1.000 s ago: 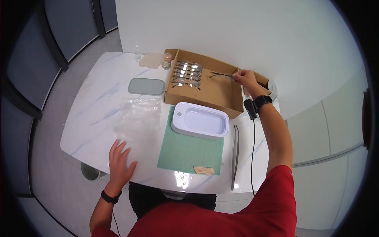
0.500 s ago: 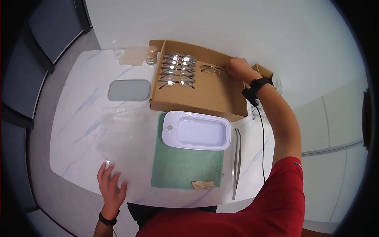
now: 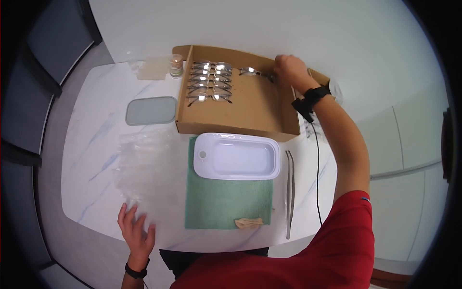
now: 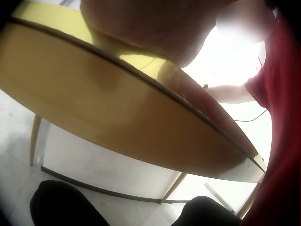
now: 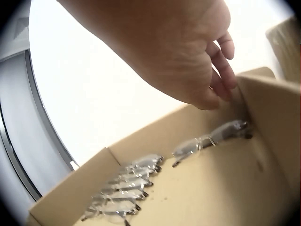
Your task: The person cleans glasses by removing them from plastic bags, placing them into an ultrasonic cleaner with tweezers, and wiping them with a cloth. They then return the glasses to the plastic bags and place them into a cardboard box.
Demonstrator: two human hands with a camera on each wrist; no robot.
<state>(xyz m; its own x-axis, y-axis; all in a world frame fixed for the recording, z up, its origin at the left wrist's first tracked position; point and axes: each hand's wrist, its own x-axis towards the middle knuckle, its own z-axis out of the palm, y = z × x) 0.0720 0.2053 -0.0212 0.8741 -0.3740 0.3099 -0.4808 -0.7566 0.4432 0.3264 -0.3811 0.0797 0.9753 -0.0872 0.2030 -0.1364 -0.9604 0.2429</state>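
Note:
A single pair of eyeglasses [image 3: 256, 73] lies near the back right of the cardboard box [image 3: 255, 115]. My right hand [image 3: 291, 70] hovers over the box's back right corner, close by that pair. In the right wrist view its fingers [image 5: 225, 70] bend loosely above the eyeglasses [image 5: 209, 139], with a gap between them and nothing held. Several more eyeglasses [image 3: 210, 82] lie in a column along the box's left side. My left hand [image 3: 136, 231] is at the table's front left edge, fingers spread and holding nothing, near a clear plastic bag [image 3: 147, 164].
A white tub [image 3: 245, 159] stands on a green cloth [image 3: 226, 204] with a crumpled tan cloth [image 3: 249, 223]. Tweezers [image 3: 289, 195] lie to its right. A grey lid [image 3: 151, 111] and a jar [image 3: 176, 66] are at the left. A black cable [image 3: 317, 168] trails from my right wrist.
My right hand has let go of the single pair of eyeglasses, which now lies by the box's back wall. The head view has shifted; my left hand stays by the table's front edge.

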